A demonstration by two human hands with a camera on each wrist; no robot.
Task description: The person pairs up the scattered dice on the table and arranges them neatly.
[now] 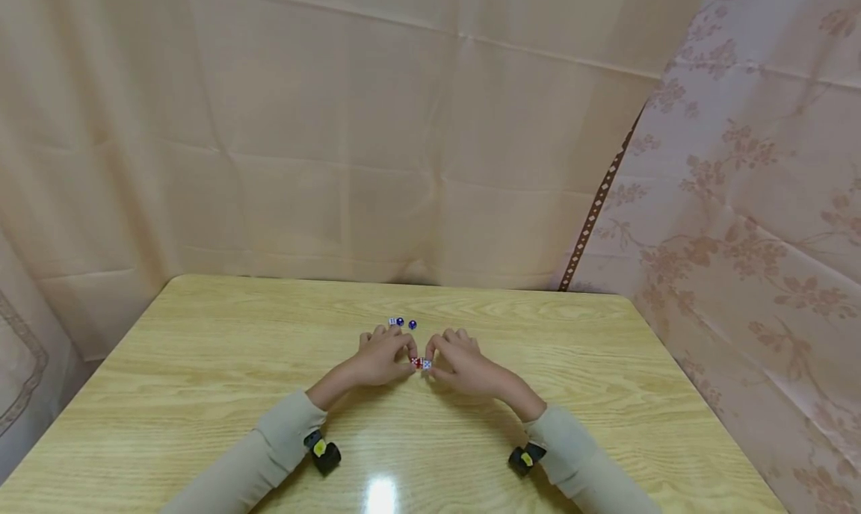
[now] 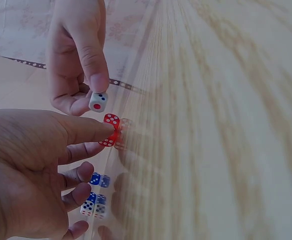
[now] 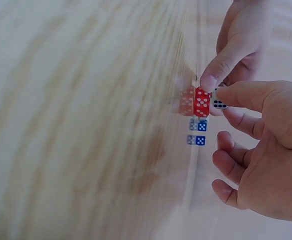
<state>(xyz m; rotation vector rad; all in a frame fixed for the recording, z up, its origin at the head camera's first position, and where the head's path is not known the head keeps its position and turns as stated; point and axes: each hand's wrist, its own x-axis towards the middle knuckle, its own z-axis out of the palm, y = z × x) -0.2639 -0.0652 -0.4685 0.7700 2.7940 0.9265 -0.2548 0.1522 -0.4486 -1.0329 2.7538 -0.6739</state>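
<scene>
Two red dice (image 2: 111, 119) with white pips sit side by side on the table. My left hand (image 1: 386, 355) holds them, thumb on the near side and index finger on the far side. A white die (image 2: 98, 102) is pinched between the thumb and index finger of my right hand (image 1: 464, 364). In the right wrist view this white die (image 3: 219, 102) is raised off the tabletop, close beside and a little above the red dice (image 3: 202, 102). The other fingers of both hands are spread loosely.
Beyond my left fingers, two blue dice (image 1: 412, 324) and another white die (image 1: 392, 321) stand on the glossy wooden table (image 1: 255, 350). Beige curtains (image 1: 336, 163) hang behind the table's back edge, and a flowered curtain (image 1: 760, 237) hangs along the right.
</scene>
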